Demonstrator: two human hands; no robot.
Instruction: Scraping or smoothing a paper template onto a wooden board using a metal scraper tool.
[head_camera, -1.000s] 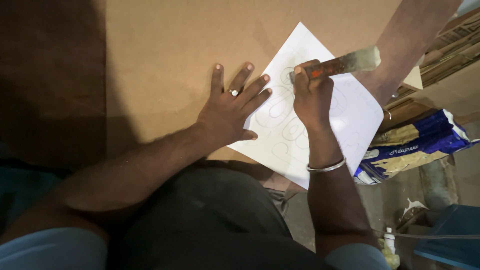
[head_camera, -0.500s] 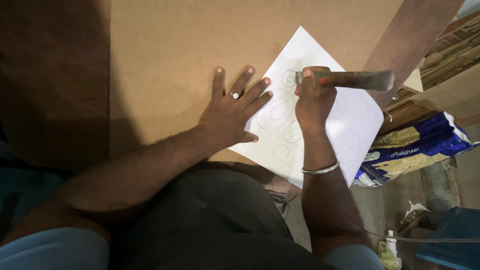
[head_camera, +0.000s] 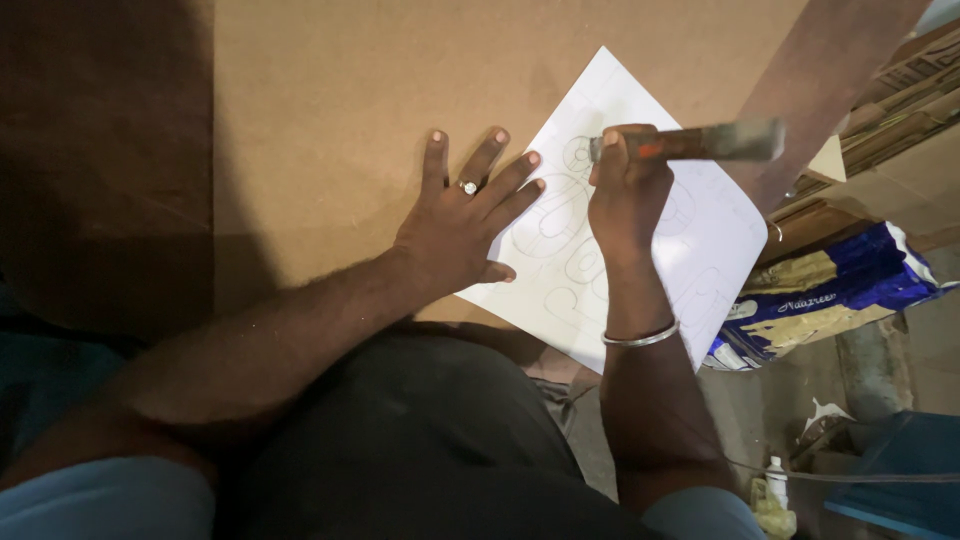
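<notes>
Brown board (head_camera: 330, 110) (left side shadowed)

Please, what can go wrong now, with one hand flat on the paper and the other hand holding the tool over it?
1. The left hand pins only the edge of the white sheet, fingertips on it and palm on the brown board. The free far side could shift or lift.
2. The right hand holds the long tool close to the left fingertips, so a slip might strike them.
3. The sheet's lower corner overhangs the board edge and could bend.
</notes>
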